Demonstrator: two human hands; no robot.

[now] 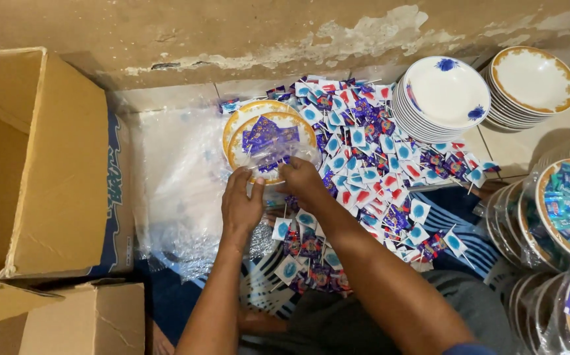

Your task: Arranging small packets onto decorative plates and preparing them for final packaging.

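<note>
Your forearms rise from the bottom edge to mid-frame. Your left hand (241, 205) has fingers curled, thumb and fingertips pinched on the near edge of a clear plastic wrap (278, 154). Your right hand (302, 181), just beside it, grips the same wrap, fingers folded under so I cannot tell how tightly. The wrap covers a gold-rimmed plate (270, 133) holding purple sachets (266, 135), above centre, with a second like plate partly hidden behind it. Small packets (370, 164) spread in a heap to the right. Stacked white bowls (444, 93) stand at upper right. A cardboard box (41, 164) at left and wrapped plates (564, 210) at right are cut off.
</note>
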